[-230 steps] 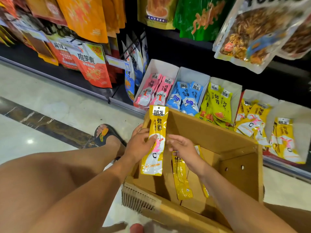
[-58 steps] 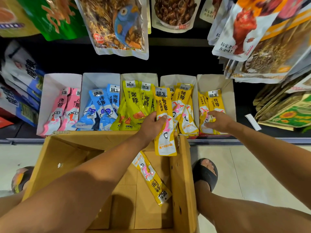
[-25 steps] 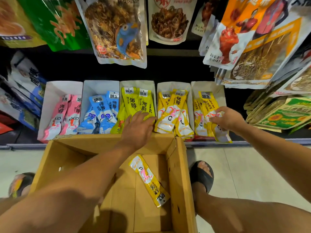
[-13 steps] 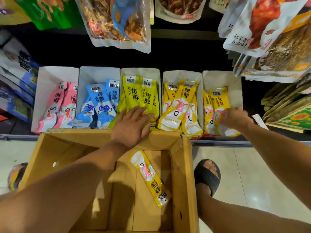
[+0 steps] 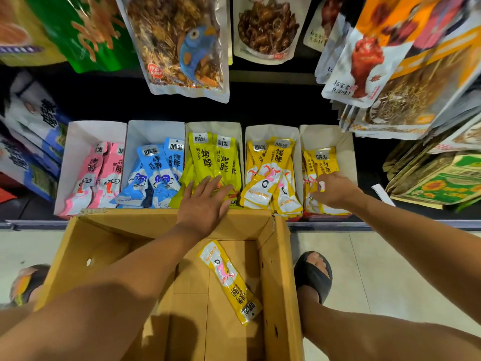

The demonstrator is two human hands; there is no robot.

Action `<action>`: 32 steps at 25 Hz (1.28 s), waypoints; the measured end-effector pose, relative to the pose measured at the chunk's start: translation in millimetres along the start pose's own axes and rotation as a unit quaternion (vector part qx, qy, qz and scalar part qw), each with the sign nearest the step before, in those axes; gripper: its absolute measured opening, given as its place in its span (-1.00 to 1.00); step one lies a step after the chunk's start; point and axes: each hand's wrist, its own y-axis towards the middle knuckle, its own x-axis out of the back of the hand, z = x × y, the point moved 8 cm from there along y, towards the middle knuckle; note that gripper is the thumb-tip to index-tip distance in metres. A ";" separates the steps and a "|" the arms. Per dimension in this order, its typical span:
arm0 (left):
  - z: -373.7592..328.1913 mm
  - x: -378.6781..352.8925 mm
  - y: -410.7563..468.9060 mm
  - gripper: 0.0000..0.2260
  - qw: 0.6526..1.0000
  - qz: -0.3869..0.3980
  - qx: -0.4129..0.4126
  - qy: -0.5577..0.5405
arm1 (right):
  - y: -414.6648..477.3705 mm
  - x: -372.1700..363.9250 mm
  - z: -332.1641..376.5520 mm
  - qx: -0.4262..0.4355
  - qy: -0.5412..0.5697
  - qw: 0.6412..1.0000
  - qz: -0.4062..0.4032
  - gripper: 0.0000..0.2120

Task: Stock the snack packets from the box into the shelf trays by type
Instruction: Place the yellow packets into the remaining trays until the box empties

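- Left hand (image 5: 205,204): fingers spread flat on glossy lime-yellow plastic packets (image 5: 208,157).
- Right hand (image 5: 335,190): on orange-yellow packets (image 5: 322,162); grip indiscernible.
- Brown corrugated cardboard box (image 5: 276,256): one long yellow packet (image 5: 229,280).

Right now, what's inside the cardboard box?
One yellow packet lies on the cardboard box floor. The left arm covers part of the bottom, so anything there is hidden.

1. Left hand (image 5: 205,204) and right hand (image 5: 335,190): bare, with no rings or bands showing.
2. Right foot: black slide sandal (image 5: 313,276), open-toed, with one broad strap.
3. Left foot: dark sandal (image 5: 26,285) with orange and yellow-green markings, partly cropped and blurred.
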 end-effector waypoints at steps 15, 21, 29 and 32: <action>78.3 9.6 -102.4 -0.40 0.995 0.078 0.051 0.026 | -139.3 -100.1 225.1 0.251 -0.063 0.947 0.189 -0.67; 79.2 0.3 -104.0 -0.39 0.998 0.037 0.023 0.050 | -111.2 -237.1 199.7 0.073 0.002 0.971 0.229 -0.52; 80.5 -11.0 -102.8 -0.37 0.998 -0.024 0.013 0.057 | -119.7 -324.7 172.0 -0.068 0.071 0.973 0.209 -0.55; 80.3 -12.1 -104.2 -0.38 0.998 -0.028 0.017 0.054 | -117.2 -332.5 169.3 -0.058 0.052 0.971 0.225 -0.72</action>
